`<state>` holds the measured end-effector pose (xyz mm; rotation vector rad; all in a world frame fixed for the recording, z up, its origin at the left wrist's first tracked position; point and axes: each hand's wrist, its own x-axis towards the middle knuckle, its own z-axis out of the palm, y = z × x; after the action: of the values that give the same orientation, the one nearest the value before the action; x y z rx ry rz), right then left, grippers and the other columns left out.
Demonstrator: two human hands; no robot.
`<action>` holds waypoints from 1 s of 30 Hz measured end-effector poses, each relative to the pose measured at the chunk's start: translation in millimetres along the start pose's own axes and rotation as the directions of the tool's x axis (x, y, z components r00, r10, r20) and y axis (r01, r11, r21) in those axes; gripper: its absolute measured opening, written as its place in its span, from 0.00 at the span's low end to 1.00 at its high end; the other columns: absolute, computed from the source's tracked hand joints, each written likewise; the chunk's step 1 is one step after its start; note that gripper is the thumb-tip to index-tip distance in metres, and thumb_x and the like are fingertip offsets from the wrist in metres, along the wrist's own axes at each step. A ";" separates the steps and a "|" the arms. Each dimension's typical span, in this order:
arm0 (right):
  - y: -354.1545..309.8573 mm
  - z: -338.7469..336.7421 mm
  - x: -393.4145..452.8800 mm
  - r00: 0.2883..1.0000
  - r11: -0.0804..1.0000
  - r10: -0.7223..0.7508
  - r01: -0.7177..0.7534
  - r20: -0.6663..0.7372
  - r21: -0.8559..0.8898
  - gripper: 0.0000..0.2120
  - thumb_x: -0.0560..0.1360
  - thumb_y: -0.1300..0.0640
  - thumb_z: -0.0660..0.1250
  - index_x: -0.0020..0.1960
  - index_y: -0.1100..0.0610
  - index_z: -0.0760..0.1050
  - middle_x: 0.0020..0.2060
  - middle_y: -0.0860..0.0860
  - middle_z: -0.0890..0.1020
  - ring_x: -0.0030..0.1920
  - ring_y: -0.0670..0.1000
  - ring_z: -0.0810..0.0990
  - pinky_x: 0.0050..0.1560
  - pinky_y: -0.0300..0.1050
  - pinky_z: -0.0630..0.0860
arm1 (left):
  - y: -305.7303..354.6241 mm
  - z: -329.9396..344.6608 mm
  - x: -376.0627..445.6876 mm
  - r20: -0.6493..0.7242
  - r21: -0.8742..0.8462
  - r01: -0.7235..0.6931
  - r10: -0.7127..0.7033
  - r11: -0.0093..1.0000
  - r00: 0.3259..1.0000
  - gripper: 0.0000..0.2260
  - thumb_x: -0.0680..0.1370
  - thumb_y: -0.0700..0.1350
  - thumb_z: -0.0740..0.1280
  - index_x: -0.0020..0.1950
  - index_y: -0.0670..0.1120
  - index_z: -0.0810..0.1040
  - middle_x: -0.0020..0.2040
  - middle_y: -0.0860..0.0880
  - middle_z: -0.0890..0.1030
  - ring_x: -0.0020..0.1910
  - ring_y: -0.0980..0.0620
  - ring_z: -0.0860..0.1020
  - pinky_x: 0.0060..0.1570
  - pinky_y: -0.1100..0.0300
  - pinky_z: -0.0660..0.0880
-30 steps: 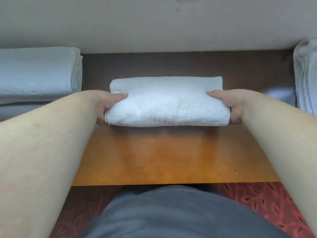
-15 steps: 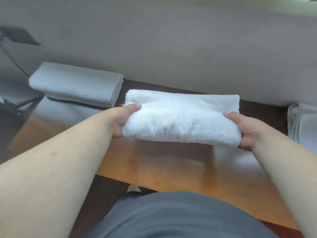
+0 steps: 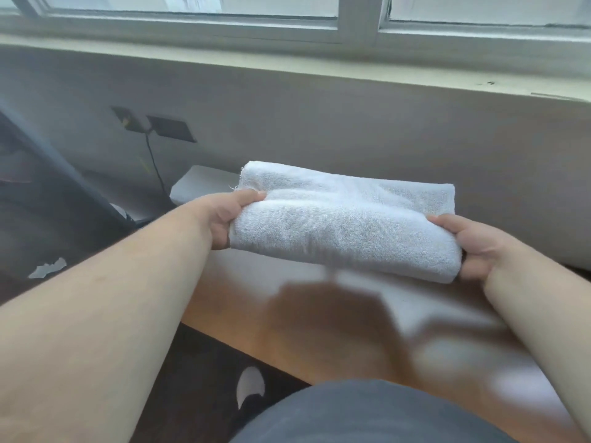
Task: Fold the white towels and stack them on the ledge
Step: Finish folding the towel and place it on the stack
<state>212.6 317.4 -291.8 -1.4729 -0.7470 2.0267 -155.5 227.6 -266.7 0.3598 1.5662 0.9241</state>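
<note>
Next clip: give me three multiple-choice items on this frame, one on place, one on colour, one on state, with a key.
1. Where is the folded towel?
A. Flat on the table
B. Held above the table
C. On the ledge

2. What colour is the towel?
A. White
B. Blue
C. Grey

3. How do the hands hold it?
A. Left hand alone
B. Flat palms underneath
C. Left hand and right hand each grip one end

Key: 1 B, its shadow falls on the wood below it; 2 A, the terry is plainly white; 3 C, thumbs lie on top at both ends.
</note>
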 end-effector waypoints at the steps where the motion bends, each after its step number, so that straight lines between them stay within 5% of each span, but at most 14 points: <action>1: -0.6 15.3 3.5 1.000 1.000 0.000 0.000 -0.001 0.011 0.08 0.79 0.56 0.64 0.54 0.56 0.79 0.40 0.54 0.86 0.36 0.54 0.86 0.27 0.53 0.80 | 8.2 -14.8 2.3 0.004 -0.003 -0.006 0.006 1.000 1.000 0.11 0.76 0.49 0.71 0.54 0.45 0.81 0.48 0.46 0.86 0.41 0.47 0.85 0.35 0.51 0.81; 16: -15.7 250.4 95.7 0.990 0.977 -0.095 0.113 -0.106 0.180 0.10 0.78 0.54 0.67 0.57 0.57 0.79 0.48 0.54 0.86 0.45 0.56 0.86 0.34 0.55 0.81 | 149.0 -206.7 106.9 -0.026 0.135 -0.056 0.061 0.989 0.998 0.09 0.76 0.49 0.71 0.52 0.47 0.80 0.42 0.47 0.86 0.38 0.48 0.85 0.30 0.49 0.81; 22: 7.2 279.8 138.8 0.977 0.971 -0.082 0.123 -0.195 0.206 0.16 0.81 0.51 0.58 0.63 0.57 0.77 0.54 0.55 0.85 0.51 0.57 0.85 0.48 0.52 0.80 | 147.6 -238.0 171.0 0.008 0.175 -0.026 0.025 0.984 1.000 0.06 0.76 0.49 0.71 0.49 0.47 0.81 0.41 0.49 0.86 0.37 0.50 0.85 0.36 0.49 0.82; 30: 24.3 287.7 196.3 0.942 0.974 -0.059 0.127 -0.330 0.186 0.12 0.81 0.54 0.62 0.60 0.58 0.77 0.52 0.54 0.85 0.47 0.54 0.86 0.41 0.48 0.81 | 136.0 -249.8 236.2 0.048 0.162 0.037 -0.045 0.986 0.998 0.09 0.74 0.50 0.73 0.50 0.47 0.82 0.46 0.48 0.86 0.42 0.48 0.85 0.33 0.51 0.80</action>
<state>-118.7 398.4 -366.6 -1.5630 -0.4487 1.6777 -480.2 388.4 -340.2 0.4607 1.5999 0.7531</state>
